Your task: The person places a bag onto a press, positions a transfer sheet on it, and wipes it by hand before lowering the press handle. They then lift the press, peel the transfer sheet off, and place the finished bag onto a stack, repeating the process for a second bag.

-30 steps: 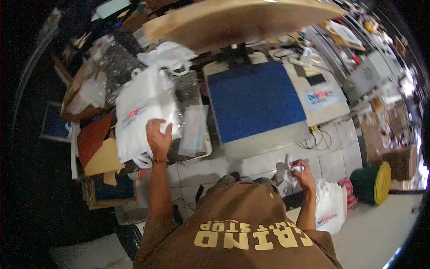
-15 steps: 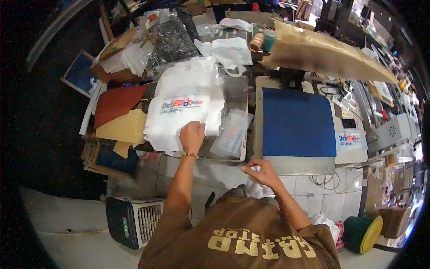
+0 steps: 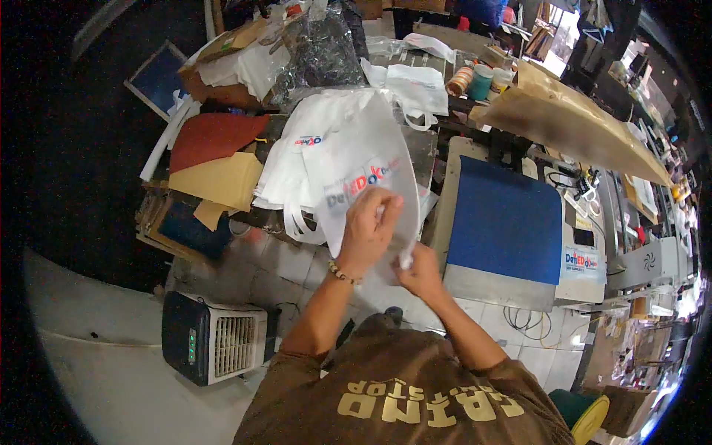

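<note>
A thin white bag [image 3: 356, 152] with a red and blue "DepED OK" print is raised in front of me, its near side bent upward. My left hand [image 3: 371, 226] is closed on the bag just below the print. Lower down, my right hand [image 3: 419, 271] pinches the bag's right edge. Beneath and behind it lies a pile of white bags [image 3: 285, 167] on the dark table, with white handles [image 3: 300, 225] hanging over the front edge. The lifted bag and my hands hide part of the pile and the clear printed sleeve beside it.
A blue pad [image 3: 504, 219] lies on the press bed to the right, a printed sample [image 3: 582, 263] beside it. Brown-papered panel [image 3: 571, 122] juts above. Red sheet [image 3: 215, 141] and tan sheet [image 3: 219, 182] sit left. A cooler [image 3: 215, 337] stands on the floor.
The bag has come up off the pile, held by my left hand. My right hand has moved up from near my waist to its edge. The view has turned slightly.
</note>
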Available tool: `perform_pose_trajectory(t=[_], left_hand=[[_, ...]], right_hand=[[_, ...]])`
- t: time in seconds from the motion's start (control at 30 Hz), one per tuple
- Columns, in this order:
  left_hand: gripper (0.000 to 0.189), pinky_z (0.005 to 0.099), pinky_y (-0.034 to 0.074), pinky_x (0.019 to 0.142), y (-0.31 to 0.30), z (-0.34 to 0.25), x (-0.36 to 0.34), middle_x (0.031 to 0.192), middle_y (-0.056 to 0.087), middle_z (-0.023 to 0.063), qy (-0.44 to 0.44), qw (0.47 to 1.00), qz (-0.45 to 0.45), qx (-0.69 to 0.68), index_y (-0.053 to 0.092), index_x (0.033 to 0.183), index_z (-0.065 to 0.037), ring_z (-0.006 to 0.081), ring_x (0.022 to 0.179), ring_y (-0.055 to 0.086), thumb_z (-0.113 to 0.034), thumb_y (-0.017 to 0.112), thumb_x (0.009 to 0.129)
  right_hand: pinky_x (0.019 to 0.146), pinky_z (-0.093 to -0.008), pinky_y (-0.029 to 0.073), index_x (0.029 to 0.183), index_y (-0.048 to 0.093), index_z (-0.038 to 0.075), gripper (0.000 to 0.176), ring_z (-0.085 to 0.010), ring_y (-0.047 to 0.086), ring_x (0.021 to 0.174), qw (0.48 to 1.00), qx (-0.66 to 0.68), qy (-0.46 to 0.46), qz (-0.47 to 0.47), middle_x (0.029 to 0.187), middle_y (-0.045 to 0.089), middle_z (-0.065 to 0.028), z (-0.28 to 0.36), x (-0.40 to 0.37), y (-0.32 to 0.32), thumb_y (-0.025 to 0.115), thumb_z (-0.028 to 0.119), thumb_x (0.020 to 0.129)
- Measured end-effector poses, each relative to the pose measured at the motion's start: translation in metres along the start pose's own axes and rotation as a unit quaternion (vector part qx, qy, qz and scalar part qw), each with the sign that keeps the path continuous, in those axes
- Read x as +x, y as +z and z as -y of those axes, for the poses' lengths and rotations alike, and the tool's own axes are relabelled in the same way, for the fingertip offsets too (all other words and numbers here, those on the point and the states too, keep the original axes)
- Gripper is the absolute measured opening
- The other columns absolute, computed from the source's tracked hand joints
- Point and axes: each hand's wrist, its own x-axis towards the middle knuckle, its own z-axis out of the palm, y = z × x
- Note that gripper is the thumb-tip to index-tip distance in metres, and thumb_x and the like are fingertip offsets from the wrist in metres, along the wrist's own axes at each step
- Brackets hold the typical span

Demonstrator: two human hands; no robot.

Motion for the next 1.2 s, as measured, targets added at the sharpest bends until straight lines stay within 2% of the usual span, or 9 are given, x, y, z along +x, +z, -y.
perform_pose_trajectory(t=[0.17,0.33,0.4,0.53,0.7,0.8,0.83,0.87,1.2], left_hand=[[0.033,0.0500,0.029,0.120,0.005,-0.029,0.030,0.142,0.056,0.0169,0.226,0.944,0.082,0.225,0.063,0.120,-0.007,0.0399,0.142,0.042,-0.019,0.071,0.091],[0.023,0.0445,0.040,0.112,0.090,-0.044,0.073,0.127,0.066,0.0134,0.362,0.830,0.413,0.096,0.066,0.104,-0.006,0.0300,0.128,0.056,-0.024,0.074,0.091],[0.026,0.0322,0.051,0.088,0.140,-0.059,0.082,0.099,0.069,0.0035,0.042,0.830,0.552,-0.062,0.065,0.095,-0.005,0.0127,0.097,0.062,-0.029,0.075,0.094],[0.019,0.0250,0.048,0.070,0.241,-0.003,0.087,0.089,0.065,-0.0030,-0.032,0.916,0.387,-0.098,0.067,0.099,-0.002,0.0048,0.082,0.055,-0.022,0.071,0.099],[0.033,0.0363,0.044,0.064,0.306,0.074,0.042,0.073,0.062,0.0076,-0.169,0.964,0.160,-0.130,0.062,0.082,0.003,0.0128,0.070,0.052,-0.026,0.074,0.093],[0.033,0.0437,0.046,0.066,0.317,0.113,0.024,0.072,0.064,0.0194,-0.146,0.984,0.099,-0.005,0.060,0.079,0.002,0.0322,0.065,0.058,-0.026,0.076,0.089],[0.033,0.0451,0.047,0.067,0.316,0.112,0.021,0.073,0.064,0.0207,-0.146,0.987,0.063,0.032,0.061,0.080,0.001,0.0363,0.067,0.060,-0.026,0.077,0.089],[0.033,0.0466,0.049,0.068,0.316,0.110,0.020,0.074,0.065,0.0220,-0.145,0.987,0.026,0.069,0.062,0.080,0.001,0.0405,0.069,0.062,-0.027,0.077,0.088],[0.044,0.0394,0.055,0.078,0.292,0.093,0.021,0.090,0.074,0.0179,-0.143,0.977,0.029,0.158,0.070,0.100,0.002,0.0315,0.086,0.071,-0.036,0.082,0.082]], right_hand=[[0.069,-0.0373,0.050,0.086,0.069,0.001,0.020,-0.0288,0.066,0.069,0.975,-0.053,-0.144,0.162,0.076,0.065,-0.0161,-0.025,-0.057,-0.164,0.075,0.007,0.069],[0.080,-0.0404,0.053,0.113,0.065,0.003,0.045,-0.0279,0.067,0.090,0.976,-0.175,0.124,0.047,0.099,0.069,-0.0152,-0.083,-0.114,-0.337,0.069,0.033,0.080],[0.078,-0.0392,0.054,0.119,0.063,0.002,0.054,-0.0269,0.068,0.088,0.976,-0.037,0.142,-0.163,0.100,0.070,-0.0149,-0.109,-0.126,-0.375,0.063,0.042,0.085],[0.073,-0.0366,0.057,0.131,0.059,-0.001,0.074,-0.0248,0.070,0.084,0.876,0.265,0.234,-0.328,0.102,0.072,-0.0143,-0.161,-0.155,-0.397,0.050,0.062,0.094],[0.068,-0.0345,0.058,0.124,0.064,-0.009,0.095,-0.0234,0.071,0.085,0.805,0.503,0.309,-0.055,0.102,0.073,-0.0144,-0.285,-0.232,-0.350,0.041,0.079,0.095],[0.070,-0.0297,0.053,0.119,0.070,-0.001,0.084,-0.0189,0.067,0.078,0.840,0.364,0.368,-0.161,0.097,0.074,-0.0116,-0.225,-0.217,-0.307,0.046,0.076,0.095],[0.075,-0.0281,0.051,0.117,0.072,0.003,0.061,-0.0148,0.064,0.081,0.951,0.179,0.220,-0.123,0.096,0.072,-0.0072,-0.265,-0.222,-0.307,0.061,0.059,0.096],[0.077,-0.0259,0.049,0.112,0.073,0.006,0.036,-0.0119,0.061,0.084,0.925,0.139,0.323,-0.142,0.097,0.070,-0.0036,-0.233,-0.212,-0.302,0.075,0.034,0.090],[0.071,-0.0319,0.051,0.100,0.072,0.003,0.029,-0.0154,0.065,0.078,0.917,0.010,0.347,-0.197,0.090,0.072,-0.0134,-0.228,-0.176,-0.310,0.081,0.018,0.076]])
